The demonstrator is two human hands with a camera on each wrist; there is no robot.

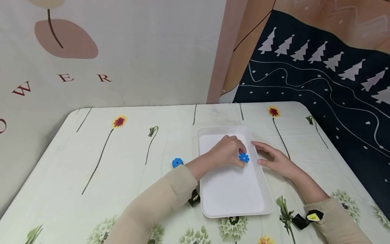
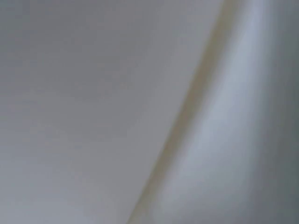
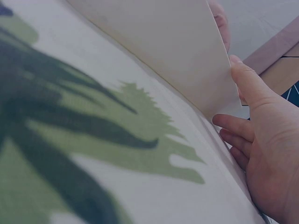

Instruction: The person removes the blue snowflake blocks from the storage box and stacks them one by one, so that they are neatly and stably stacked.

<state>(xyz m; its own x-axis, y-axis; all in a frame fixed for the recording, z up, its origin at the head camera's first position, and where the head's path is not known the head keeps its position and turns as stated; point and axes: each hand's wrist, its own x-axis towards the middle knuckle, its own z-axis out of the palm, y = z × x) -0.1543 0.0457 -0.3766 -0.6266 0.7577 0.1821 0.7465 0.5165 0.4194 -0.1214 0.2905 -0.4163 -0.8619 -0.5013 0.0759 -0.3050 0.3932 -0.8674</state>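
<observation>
Over the white tray (image 1: 231,200), my left hand (image 1: 226,150) pinches a small blue notched disc (image 1: 244,158) between thumb and fingers. A second blue notched disc (image 1: 177,162) lies on the tablecloth left of the tray, partly behind my left forearm. My right hand (image 1: 275,162) is at the tray's right side with its fingers extended. In the right wrist view, this right hand (image 3: 273,135) has its thumb at the tray wall (image 3: 187,56) and its other fingers low beside it. The left wrist view is blurred and shows only the pale tray surface (image 2: 84,116) and its edge.
A flower-printed cloth (image 1: 122,189) covers the table. Behind it hangs a pale curtain (image 1: 158,61), with a dark tree-patterned cloth (image 1: 292,74) at the right. Black straps with a small device (image 1: 313,215) sit at the right wrist.
</observation>
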